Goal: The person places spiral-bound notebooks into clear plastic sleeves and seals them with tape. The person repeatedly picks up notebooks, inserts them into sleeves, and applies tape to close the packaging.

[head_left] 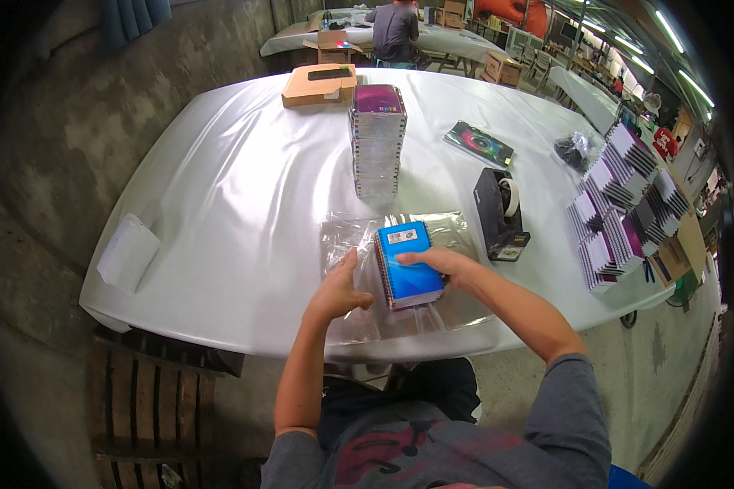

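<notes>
A small stack of spiral notebooks with a bright blue cover and a white label on top lies near the table's front edge. My right hand grips it from the right side, thumb across the cover. Beneath the stack spreads clear plastic wrap, wrinkled and shiny; whether it is sheets or bags I cannot tell. My left hand is just left of the spiral edge, over the plastic, thumb and fingers apart and nothing in it. Right of the plastic stands a black tape dispenser with a roll of tape.
A tall stack of wrapped notebooks rises beyond the plastic, beside a cardboard box. At right are a dark-covered notebook, a black crumpled bundle and piled notebooks. White paper lies at left. Another person sits far back.
</notes>
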### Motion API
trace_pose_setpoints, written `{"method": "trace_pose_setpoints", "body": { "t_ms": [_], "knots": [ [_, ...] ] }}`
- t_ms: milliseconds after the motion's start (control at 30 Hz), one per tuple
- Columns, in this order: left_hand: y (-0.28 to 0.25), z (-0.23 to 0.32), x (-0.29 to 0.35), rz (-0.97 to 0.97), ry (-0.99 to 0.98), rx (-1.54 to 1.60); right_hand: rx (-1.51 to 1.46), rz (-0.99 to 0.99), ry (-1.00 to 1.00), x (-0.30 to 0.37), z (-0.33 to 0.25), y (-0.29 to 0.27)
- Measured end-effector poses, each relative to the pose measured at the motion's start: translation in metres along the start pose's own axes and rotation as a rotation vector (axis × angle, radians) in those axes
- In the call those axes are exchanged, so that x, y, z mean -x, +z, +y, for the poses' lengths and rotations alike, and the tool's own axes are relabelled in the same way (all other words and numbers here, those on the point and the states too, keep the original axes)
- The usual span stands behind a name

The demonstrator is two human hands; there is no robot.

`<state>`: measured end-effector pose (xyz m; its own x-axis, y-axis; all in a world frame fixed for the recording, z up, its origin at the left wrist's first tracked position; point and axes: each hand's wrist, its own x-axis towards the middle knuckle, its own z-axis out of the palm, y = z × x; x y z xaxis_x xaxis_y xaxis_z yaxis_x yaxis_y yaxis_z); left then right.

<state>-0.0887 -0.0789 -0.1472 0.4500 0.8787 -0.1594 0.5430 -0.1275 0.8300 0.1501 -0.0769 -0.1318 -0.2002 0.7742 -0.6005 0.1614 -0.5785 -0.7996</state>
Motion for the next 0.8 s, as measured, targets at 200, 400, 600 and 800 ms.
{"method": "trace_pose_setpoints", "body": {
  "t_ms": [200,400,600,800],
  "knots": [
    [-0.001,-0.001,-0.003,0.027,0.027,-0.013,0.05,-0.024,0.002,-0.018,0.0,0.006],
    [0.0,0.03,0.004,-0.027,-0.013,0.242,0.164,0.081,0.088,-0.016,0.0,0.006],
    [0.004,0.032,-0.011,-0.028,0.045,0.14,0.206,0.062,0.078,-0.002,-0.015,0.011],
    [0.007,0.044,-0.018,-0.112,0.059,0.22,0.198,0.106,0.087,0.0,-0.013,0.007]
  ]
}}
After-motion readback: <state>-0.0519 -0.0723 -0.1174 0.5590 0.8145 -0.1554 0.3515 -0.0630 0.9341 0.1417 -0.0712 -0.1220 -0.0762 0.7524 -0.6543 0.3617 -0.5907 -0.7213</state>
